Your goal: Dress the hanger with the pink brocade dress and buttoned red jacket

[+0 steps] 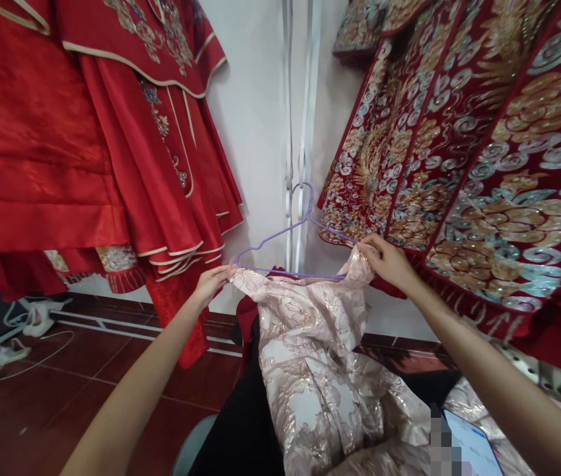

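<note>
A pale pink and gold brocade garment [317, 357] hangs from a thin purple wire hanger [293, 228] held up in front of me. My left hand [212, 281] pinches the garment's left shoulder at the hanger's left end, fingers closed. At the right end, my right hand [388, 261] grips the garment's right shoulder against the hanger arm, fingers closed too. The fabric drapes down over my lap.
Red satin robes [86, 132] hang at the left, and heavily embroidered red and gold robes [483, 145] hang at the right. Behind them is a white wall [255, 132]. White cables [2, 350] lie on the dark red tiled floor [62, 390] at the left.
</note>
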The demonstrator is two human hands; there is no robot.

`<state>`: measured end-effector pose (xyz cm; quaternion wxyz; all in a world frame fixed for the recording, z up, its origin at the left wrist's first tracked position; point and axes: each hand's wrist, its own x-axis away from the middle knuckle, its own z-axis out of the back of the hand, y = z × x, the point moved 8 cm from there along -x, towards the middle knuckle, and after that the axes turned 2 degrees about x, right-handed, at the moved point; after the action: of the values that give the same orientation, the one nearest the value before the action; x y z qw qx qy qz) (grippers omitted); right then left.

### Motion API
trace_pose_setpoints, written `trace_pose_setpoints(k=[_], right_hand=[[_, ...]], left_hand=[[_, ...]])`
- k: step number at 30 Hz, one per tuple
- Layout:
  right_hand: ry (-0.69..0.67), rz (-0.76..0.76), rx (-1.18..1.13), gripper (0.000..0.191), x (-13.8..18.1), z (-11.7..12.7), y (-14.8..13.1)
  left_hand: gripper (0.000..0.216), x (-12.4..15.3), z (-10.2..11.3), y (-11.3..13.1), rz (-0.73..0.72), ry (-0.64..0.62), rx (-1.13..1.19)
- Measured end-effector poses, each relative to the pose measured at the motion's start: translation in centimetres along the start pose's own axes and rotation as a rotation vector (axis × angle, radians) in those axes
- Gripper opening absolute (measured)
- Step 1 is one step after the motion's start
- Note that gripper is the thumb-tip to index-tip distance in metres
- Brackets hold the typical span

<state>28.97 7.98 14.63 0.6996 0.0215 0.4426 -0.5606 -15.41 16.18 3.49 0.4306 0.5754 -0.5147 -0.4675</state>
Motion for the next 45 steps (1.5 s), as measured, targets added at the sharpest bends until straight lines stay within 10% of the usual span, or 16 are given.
trace_pose_setpoints(k=[20,32,39,45], right_hand=[[-0.042,0.005,-0.033,0.025,-0.4,-0.5,0.7],[-0.246,0.062,-0.239,0.033,-0.9,-0.5,0.9],[-0.012,-0.455,-0.897,0.037,4.2,-4.4,5.6],[-0.131,-0.507,-0.875,0.034,9.1,-10.0,5.1]], left_hand=[[0.047,-2.2,-2.5,4.0,-0.065,-0.085,-0.148],[0.05,-3.2,-10.9,10.3,-0.233,-0.361,-0.457],[0.058,-2.6,-7.1,4.6,-0.121,-0.036,-0.398],[0.05,0.9,-8.8,-5.4,0.068,-0.182,-0.089]])
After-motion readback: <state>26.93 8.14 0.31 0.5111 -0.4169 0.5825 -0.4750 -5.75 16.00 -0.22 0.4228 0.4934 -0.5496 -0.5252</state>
